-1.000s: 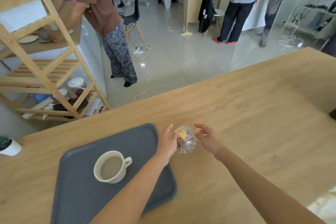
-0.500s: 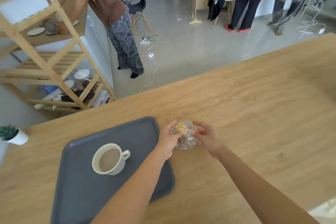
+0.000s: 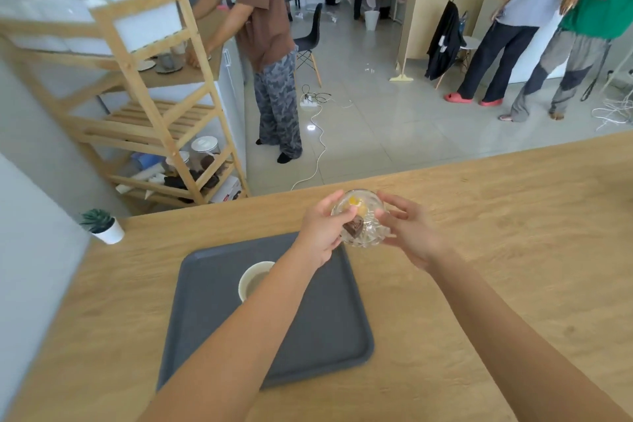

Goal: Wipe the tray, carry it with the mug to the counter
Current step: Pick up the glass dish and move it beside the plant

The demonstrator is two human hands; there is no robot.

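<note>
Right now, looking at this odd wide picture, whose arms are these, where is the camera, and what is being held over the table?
No machine here: a person wears a wide-angle camera on the head, looking down at their own bare arms. The left hand and right hand together hold a small clear cut-glass bowl with yellow and brown pieces inside. Below, on the light wooden table, lies a dark grey plastic tray carrying a white mug of milky drink. A small potted plant stands at the table's corner.

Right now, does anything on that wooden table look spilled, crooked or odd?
Nothing spilled. The dark grey plastic tray lies flat with the white mug of milky drink upright. Both hands, left and right, hold a small cut-glass bowl of sweets beyond the tray.
</note>
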